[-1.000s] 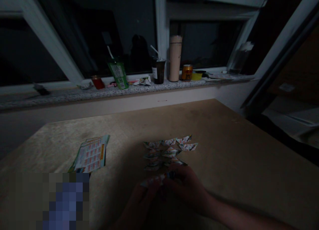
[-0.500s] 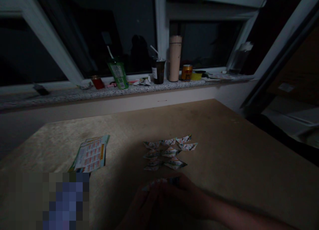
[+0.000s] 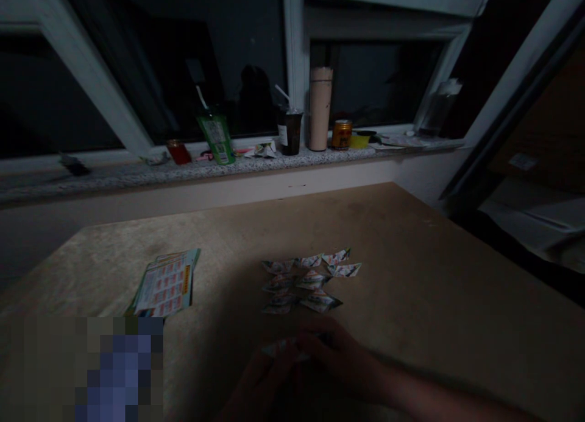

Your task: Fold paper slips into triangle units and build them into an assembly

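Both hands meet low in the middle of the head view, in deep shadow. My left hand (image 3: 265, 376) is closed on a small piece of folded printed paper (image 3: 276, 348). From the other side, my right hand (image 3: 331, 349) pinches the same paper, and its fingers cover much of it. Just beyond the hands, several folded paper boats (image 3: 320, 300) of the same printed paper lie in loose rows on the table (image 3: 411, 324). Farther left lies a stack of flat printed leaflets (image 3: 167, 285).
A windowsill (image 3: 256, 165) behind the table bears a green cup (image 3: 216, 136) with a straw, a dark drink cup (image 3: 289, 133), a pink flask (image 3: 320, 108), a gold can (image 3: 342, 134) and a red jar (image 3: 178, 152). A pixelated patch covers the lower left.
My hands have shifted slightly on the folded paper; the right fingers now cover more of its right end. The boats and leaflets lie as before.
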Action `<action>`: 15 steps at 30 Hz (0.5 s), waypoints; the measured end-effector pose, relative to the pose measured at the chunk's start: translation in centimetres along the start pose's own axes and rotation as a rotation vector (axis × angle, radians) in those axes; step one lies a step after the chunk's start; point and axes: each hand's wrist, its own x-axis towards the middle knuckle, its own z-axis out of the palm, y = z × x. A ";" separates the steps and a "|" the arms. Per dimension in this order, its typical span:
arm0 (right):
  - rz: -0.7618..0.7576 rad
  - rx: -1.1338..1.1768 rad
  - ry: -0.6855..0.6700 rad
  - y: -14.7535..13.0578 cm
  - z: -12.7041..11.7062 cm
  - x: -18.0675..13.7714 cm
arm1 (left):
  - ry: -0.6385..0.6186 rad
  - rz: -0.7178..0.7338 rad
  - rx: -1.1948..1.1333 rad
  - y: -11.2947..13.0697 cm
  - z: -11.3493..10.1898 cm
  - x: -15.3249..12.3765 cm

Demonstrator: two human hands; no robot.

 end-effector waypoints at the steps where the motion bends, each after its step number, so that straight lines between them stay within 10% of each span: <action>1: -0.026 -0.045 0.013 -0.1 0.0 0.0 | 0.007 -0.011 -0.020 0.1 0.1 -0.1; 15: -0.036 -0.106 0.172 -0.1 0.3 -0.5 | -0.058 0.110 0.036 1.8 1.1 -0.3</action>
